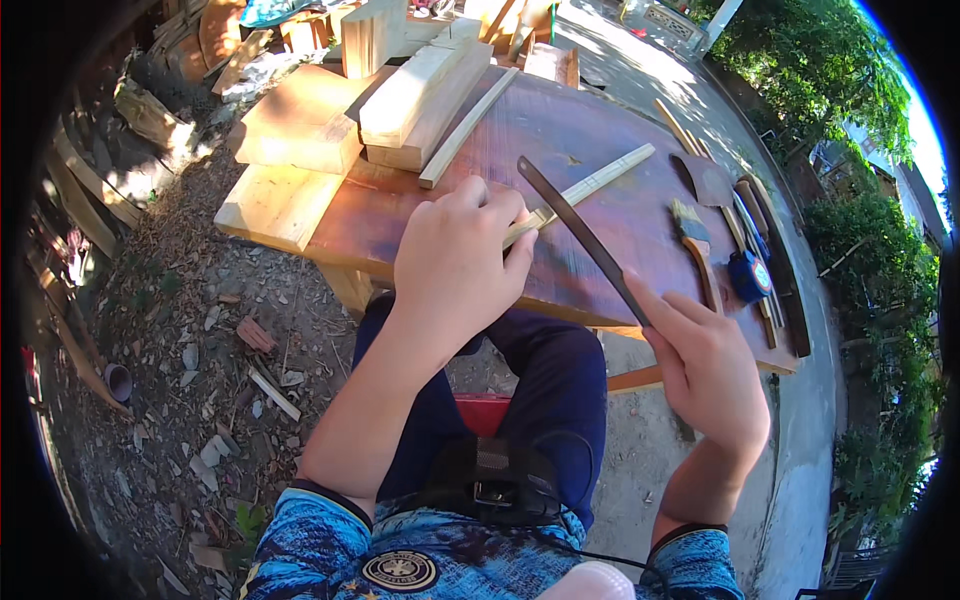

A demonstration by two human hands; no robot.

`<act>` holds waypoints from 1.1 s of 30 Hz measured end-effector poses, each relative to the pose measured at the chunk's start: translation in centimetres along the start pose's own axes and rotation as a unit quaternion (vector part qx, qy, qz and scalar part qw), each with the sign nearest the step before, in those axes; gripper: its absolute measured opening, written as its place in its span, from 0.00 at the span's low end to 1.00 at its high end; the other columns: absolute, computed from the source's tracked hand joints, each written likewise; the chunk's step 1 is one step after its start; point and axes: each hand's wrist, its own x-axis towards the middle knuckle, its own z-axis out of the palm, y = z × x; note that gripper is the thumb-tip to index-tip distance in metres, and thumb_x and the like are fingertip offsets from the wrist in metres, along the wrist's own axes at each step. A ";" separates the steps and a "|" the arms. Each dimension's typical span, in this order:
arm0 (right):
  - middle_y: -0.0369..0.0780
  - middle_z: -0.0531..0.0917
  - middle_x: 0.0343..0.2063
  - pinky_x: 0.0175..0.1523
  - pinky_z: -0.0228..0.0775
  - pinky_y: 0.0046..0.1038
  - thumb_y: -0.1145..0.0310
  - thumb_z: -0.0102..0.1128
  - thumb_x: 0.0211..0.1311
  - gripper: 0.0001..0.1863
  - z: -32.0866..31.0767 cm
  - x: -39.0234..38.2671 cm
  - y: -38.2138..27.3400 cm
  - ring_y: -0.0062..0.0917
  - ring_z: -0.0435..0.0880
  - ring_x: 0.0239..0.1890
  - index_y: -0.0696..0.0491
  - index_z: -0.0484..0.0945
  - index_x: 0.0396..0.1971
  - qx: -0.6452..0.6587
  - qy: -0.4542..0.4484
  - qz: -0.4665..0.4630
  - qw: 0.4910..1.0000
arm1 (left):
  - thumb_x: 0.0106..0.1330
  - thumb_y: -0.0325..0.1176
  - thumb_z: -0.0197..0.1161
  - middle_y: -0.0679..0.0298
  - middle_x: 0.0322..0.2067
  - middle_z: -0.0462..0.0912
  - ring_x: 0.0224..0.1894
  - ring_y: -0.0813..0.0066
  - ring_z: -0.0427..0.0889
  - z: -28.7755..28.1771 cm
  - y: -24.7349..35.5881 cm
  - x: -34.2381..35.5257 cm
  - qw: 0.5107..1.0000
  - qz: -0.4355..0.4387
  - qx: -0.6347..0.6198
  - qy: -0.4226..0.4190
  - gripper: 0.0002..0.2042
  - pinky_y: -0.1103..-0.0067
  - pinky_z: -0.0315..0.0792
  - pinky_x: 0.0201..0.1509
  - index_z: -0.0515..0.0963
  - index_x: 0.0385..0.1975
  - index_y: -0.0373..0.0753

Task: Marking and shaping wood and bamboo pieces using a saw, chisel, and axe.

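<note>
My left hand (465,250) is closed around the near end of a thin wooden strip (607,178), pressing it at the table's near edge. Pencil-like marks cross the strip, which points away to the right. In my right hand (708,370) is a narrow dark hacksaw blade (570,218) with a hole at its far tip. The index finger lies along the blade. It crosses over the strip just right of my left fingers; whether its edge touches the wood I cannot tell.
Wooden blocks (425,90) and a second strip (470,125) lie on the table's (400,215) left. To the right are a paintbrush (693,235), a broad-bladed tool (703,180), a blue tape measure (747,275) and several long sticks. Wood scraps and stones litter the ground at left.
</note>
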 end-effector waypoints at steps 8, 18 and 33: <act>0.45 0.79 0.30 0.35 0.74 0.39 0.82 0.56 0.62 0.31 0.7 -2.8 2.0 0.43 0.82 0.29 0.53 0.74 0.68 0.012 -0.013 -0.010 1.000 | 0.63 0.35 0.70 0.56 0.29 0.77 0.33 0.50 0.82 0.2 -0.2 0.1 1.000 -0.004 -0.010 0.000 0.06 0.60 0.74 0.38 0.82 0.33 0.41; 0.50 0.78 0.29 0.39 0.73 0.40 0.82 0.55 0.60 0.31 0.0 1.3 -0.2 0.48 0.79 0.30 0.56 0.75 0.67 0.049 -0.021 -0.001 0.999 | 0.63 0.35 0.71 0.55 0.30 0.79 0.34 0.49 0.83 0.0 -0.1 0.1 0.999 -0.009 -0.039 -0.011 0.08 0.60 0.75 0.39 0.82 0.33 0.38; 0.52 0.84 0.38 0.45 0.75 0.44 0.82 0.55 0.63 0.29 -1.9 -1.3 0.4 0.52 0.83 0.40 0.56 0.75 0.66 0.060 -0.059 0.025 0.996 | 0.64 0.30 0.69 0.57 0.29 0.77 0.32 0.57 0.83 -0.5 0.4 0.4 0.999 -0.016 -0.021 -0.032 0.05 0.65 0.75 0.38 0.82 0.35 0.37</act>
